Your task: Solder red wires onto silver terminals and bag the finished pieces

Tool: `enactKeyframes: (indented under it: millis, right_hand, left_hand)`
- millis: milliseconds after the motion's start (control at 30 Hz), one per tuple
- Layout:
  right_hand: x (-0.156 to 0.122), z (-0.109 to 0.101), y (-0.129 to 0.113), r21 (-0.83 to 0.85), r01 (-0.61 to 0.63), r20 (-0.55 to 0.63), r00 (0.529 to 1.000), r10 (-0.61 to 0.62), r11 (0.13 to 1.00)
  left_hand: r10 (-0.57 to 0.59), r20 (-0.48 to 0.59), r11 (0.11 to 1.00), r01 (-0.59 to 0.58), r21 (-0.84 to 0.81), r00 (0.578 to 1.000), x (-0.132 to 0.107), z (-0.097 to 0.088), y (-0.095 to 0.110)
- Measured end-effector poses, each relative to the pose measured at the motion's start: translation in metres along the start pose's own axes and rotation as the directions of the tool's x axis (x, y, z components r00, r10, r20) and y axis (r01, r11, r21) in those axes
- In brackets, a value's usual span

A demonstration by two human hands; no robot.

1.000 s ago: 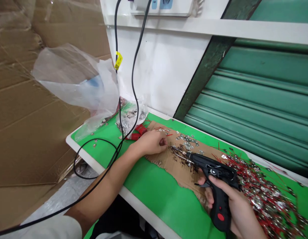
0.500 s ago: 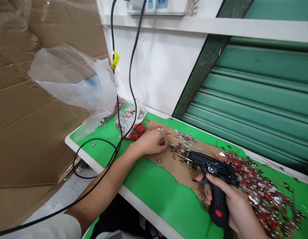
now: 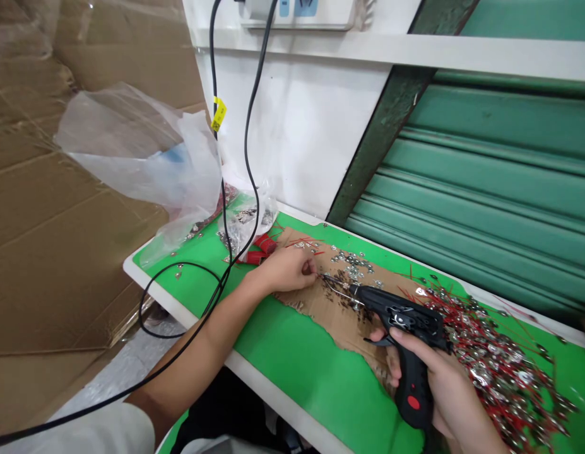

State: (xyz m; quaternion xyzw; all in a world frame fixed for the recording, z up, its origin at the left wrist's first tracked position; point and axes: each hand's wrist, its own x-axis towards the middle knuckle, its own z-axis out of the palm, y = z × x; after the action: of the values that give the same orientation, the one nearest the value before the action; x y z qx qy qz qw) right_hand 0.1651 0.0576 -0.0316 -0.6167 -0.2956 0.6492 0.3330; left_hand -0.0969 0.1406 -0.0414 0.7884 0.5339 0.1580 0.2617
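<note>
My right hand (image 3: 438,384) is wrapped round the grip of a black soldering gun (image 3: 401,318), with its narrow metal tip pointing left. A thin, bright wire or tube runs below that tip. Just left of the tip, my left hand (image 3: 293,268) is closed in a pinch; whatever its fingertips hold is too small to make out. Beneath both lies a torn cardboard sheet (image 3: 320,315) with dark specks around the tip. Small round metal discs (image 3: 356,268) are scattered on the cardboard behind the tip.
At right is a heap of metal discs with red wires (image 3: 495,366). Red bundles (image 3: 259,252) and a clear plastic bag (image 3: 249,211) lie behind my left hand. Black cables (image 3: 248,145) hang across the green table (image 3: 292,353). A cardboard box (image 3: 84,252) stands at left.
Almost nothing differs. The soldering gun and my right hand sit very slightly further left; my left hand keeps its pinch.
</note>
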Motion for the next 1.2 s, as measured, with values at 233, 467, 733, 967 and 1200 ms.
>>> enactKeyframes:
  millis: [233,467,733,967,1200]
  right_hand:
    - [0.006,-0.003,0.006,-0.043,-0.007,-0.048,0.999,0.005,0.999]
    - [-0.001,0.0,-0.002,-0.011,-0.013,-0.003,1.0,0.013,1.0]
    - [-0.002,0.0,-0.004,0.02,-0.02,0.045,0.999,0.02,1.0]
    - [-0.005,0.003,-0.005,0.005,-0.024,0.004,1.0,0.024,1.0]
    - [-0.005,0.003,-0.004,0.007,-0.022,-0.005,1.0,0.022,1.0]
  left_hand:
    - [0.005,-0.006,1.0,-0.005,-0.017,1.0,0.0,0.0,0.001]
    - [0.004,-0.008,0.999,-0.004,-0.045,1.0,0.0,0.0,0.001]
    - [0.012,-0.017,0.999,-0.012,-0.048,1.0,0.0,0.0,-0.001]
    - [-0.011,-0.008,0.998,0.011,-0.057,1.0,0.0,-0.001,0.0]
    - [-0.003,-0.006,0.999,0.002,-0.047,1.0,0.0,0.0,0.0]
